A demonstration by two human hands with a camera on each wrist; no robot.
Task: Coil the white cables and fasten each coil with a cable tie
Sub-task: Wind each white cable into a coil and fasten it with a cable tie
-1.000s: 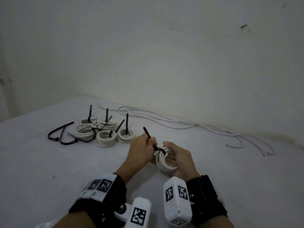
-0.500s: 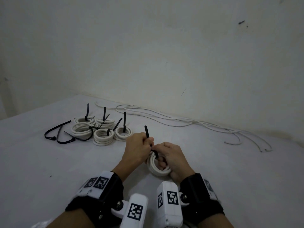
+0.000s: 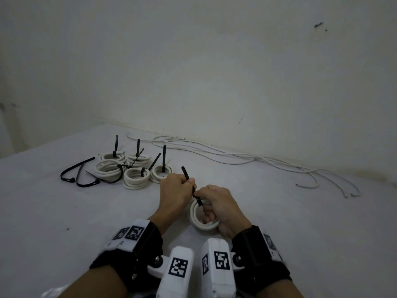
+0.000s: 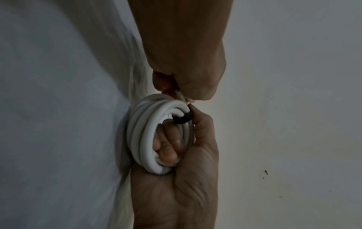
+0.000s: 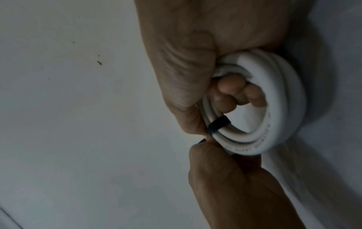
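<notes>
A small white cable coil (image 3: 196, 220) stands on edge on the white surface, and my right hand (image 3: 207, 208) grips it with fingers hooked through its middle. A black cable tie (image 3: 185, 172) wraps the coil's top as a snug band (image 4: 183, 119). Its tail runs up through my left hand (image 3: 189, 183), which pinches it just above the coil. In the right wrist view the band (image 5: 217, 124) crosses the coil (image 5: 284, 100) beside my right thumb. The tie's head is hidden between the hands.
Several tied white coils (image 3: 135, 179) with upright black tie tails sit at the back left, and loose black ties (image 3: 79, 177) lie left of them. Uncoiled white cables (image 3: 236, 158) trail along the foot of the wall (image 3: 214, 61) toward the right.
The tie's loop has drawn tighter round the coil as my left hand pulled the tail. Both hands and the coil have come down a little toward me.
</notes>
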